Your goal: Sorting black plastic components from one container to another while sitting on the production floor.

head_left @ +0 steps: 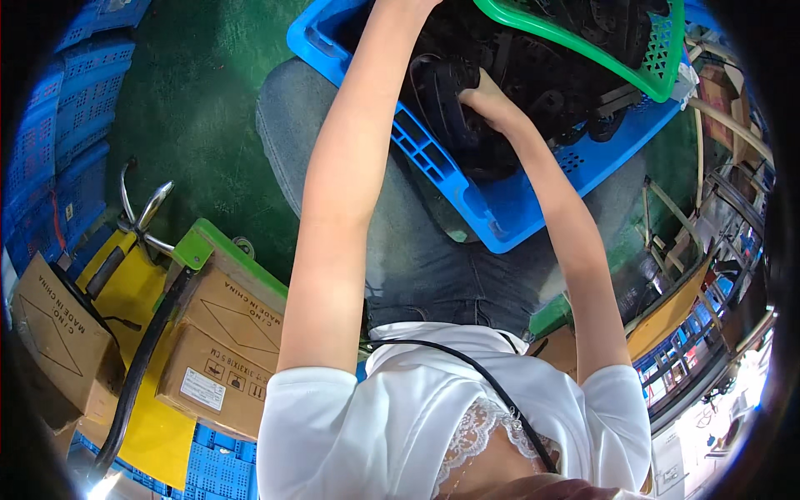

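My right hand point(492, 102) reaches into a blue plastic crate point(508, 229) in front of my knees. Its fingers are closed on a black, rounded part point(446, 87) whose exact kind I cannot make out. Many similar dark parts point(546, 112) lie heaped in the crate around it. Stretched forward over the crate's left side, my left arm ends at the top edge of the picture. Only the base of my left hand point(408, 3) shows there; its fingers are cut off.
A green plastic basket point(575, 46) with dark parts in it rests over the crate's far right. Cardboard boxes point(225, 333) and a yellow cart point(154, 367) with a black handle stand at left. Stacked blue crates point(92, 83) line the far left; metal racks point(708, 275) stand right.
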Action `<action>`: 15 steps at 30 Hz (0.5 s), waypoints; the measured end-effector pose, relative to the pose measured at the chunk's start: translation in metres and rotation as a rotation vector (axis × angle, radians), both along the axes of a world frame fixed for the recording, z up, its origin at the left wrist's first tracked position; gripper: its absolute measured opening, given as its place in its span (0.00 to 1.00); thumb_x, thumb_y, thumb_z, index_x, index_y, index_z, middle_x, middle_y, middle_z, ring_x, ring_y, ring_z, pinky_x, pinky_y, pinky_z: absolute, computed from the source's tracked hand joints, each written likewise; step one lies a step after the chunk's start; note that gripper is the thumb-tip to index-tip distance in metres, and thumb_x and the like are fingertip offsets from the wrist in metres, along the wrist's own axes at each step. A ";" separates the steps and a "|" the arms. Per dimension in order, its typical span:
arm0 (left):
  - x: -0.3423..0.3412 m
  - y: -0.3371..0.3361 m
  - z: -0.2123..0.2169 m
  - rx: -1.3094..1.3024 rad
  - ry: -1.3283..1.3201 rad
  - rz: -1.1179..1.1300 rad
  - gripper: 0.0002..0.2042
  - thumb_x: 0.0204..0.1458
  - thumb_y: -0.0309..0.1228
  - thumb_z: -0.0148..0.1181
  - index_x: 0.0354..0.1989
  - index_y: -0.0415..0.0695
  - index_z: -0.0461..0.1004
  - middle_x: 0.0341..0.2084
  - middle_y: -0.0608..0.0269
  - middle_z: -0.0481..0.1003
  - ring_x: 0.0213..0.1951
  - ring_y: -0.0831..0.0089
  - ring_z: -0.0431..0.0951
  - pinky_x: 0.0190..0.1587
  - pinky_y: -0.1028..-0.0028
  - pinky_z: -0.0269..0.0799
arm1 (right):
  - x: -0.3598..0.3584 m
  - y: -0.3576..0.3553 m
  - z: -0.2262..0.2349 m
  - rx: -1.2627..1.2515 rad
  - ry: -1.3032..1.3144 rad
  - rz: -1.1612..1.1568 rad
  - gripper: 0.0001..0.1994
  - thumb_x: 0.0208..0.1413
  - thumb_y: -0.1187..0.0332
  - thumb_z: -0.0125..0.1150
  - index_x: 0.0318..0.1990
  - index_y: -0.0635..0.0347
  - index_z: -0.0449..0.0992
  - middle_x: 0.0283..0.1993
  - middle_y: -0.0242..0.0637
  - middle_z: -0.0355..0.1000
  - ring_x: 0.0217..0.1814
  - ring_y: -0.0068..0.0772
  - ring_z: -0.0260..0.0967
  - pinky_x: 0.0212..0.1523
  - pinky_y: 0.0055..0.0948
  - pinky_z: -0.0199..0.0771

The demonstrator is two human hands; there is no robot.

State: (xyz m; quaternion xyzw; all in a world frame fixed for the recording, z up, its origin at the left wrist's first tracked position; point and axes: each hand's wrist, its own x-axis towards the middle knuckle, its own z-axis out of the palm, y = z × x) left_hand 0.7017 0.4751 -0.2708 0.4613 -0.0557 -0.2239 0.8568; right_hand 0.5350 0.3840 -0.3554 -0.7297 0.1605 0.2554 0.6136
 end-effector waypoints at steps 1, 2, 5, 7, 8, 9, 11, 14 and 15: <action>0.000 0.001 0.000 -0.007 0.000 -0.004 0.09 0.47 0.33 0.60 0.21 0.47 0.67 0.15 0.76 0.60 0.17 0.85 0.59 0.20 0.81 0.50 | 0.000 0.000 0.000 0.046 0.031 -0.024 0.23 0.37 0.78 0.57 0.47 0.68 0.65 0.41 0.36 0.69 0.44 0.28 0.66 0.46 0.24 0.65; 0.000 0.000 0.000 -0.016 -0.001 -0.011 0.09 0.47 0.34 0.60 0.21 0.47 0.67 0.15 0.76 0.60 0.17 0.85 0.59 0.20 0.81 0.50 | 0.000 0.000 0.002 0.091 0.063 -0.050 0.23 0.38 0.78 0.57 0.48 0.68 0.65 0.41 0.36 0.69 0.44 0.27 0.65 0.46 0.24 0.65; 0.001 -0.001 0.001 -0.001 0.001 -0.009 0.09 0.47 0.34 0.60 0.21 0.47 0.67 0.15 0.76 0.61 0.17 0.84 0.59 0.20 0.81 0.51 | -0.003 -0.005 -0.006 0.073 0.040 -0.070 0.24 0.38 0.78 0.58 0.48 0.67 0.65 0.42 0.36 0.69 0.45 0.27 0.65 0.46 0.25 0.65; -0.001 0.000 0.001 -0.008 -0.003 -0.008 0.09 0.47 0.34 0.60 0.22 0.46 0.67 0.15 0.76 0.61 0.17 0.84 0.59 0.20 0.81 0.51 | -0.008 -0.012 -0.007 0.090 0.045 -0.071 0.24 0.38 0.78 0.58 0.49 0.67 0.65 0.43 0.36 0.69 0.46 0.27 0.65 0.46 0.25 0.65; -0.001 0.000 0.001 -0.019 -0.008 -0.007 0.09 0.47 0.34 0.60 0.22 0.46 0.68 0.15 0.75 0.61 0.18 0.84 0.60 0.20 0.81 0.51 | -0.012 -0.017 -0.005 0.104 0.048 -0.072 0.24 0.39 0.78 0.58 0.49 0.67 0.65 0.43 0.35 0.69 0.46 0.26 0.65 0.47 0.25 0.65; -0.001 0.000 0.001 -0.019 -0.007 -0.005 0.09 0.47 0.34 0.60 0.22 0.46 0.68 0.15 0.75 0.61 0.18 0.84 0.60 0.20 0.81 0.51 | -0.016 -0.023 -0.003 0.103 0.050 -0.070 0.24 0.39 0.78 0.58 0.49 0.67 0.65 0.43 0.35 0.69 0.46 0.26 0.65 0.47 0.25 0.65; -0.001 0.000 0.002 -0.032 0.001 -0.010 0.09 0.47 0.34 0.60 0.23 0.46 0.68 0.15 0.75 0.62 0.18 0.84 0.61 0.21 0.81 0.52 | -0.029 -0.033 0.007 0.134 0.006 -0.040 0.26 0.40 0.78 0.60 0.51 0.66 0.64 0.46 0.36 0.68 0.47 0.25 0.64 0.48 0.25 0.65; 0.002 0.001 -0.001 -0.022 -0.006 0.000 0.08 0.47 0.33 0.60 0.23 0.45 0.69 0.16 0.75 0.63 0.18 0.84 0.62 0.21 0.81 0.53 | -0.042 -0.038 0.044 0.099 -0.040 -0.060 0.30 0.40 0.77 0.62 0.55 0.65 0.63 0.50 0.36 0.67 0.49 0.26 0.64 0.51 0.26 0.64; 0.001 0.002 -0.001 -0.017 -0.003 0.004 0.08 0.47 0.33 0.60 0.23 0.45 0.69 0.16 0.75 0.63 0.18 0.84 0.62 0.21 0.81 0.53 | -0.050 -0.042 0.052 0.104 -0.036 -0.056 0.30 0.40 0.77 0.62 0.55 0.65 0.63 0.50 0.36 0.67 0.49 0.26 0.64 0.51 0.26 0.64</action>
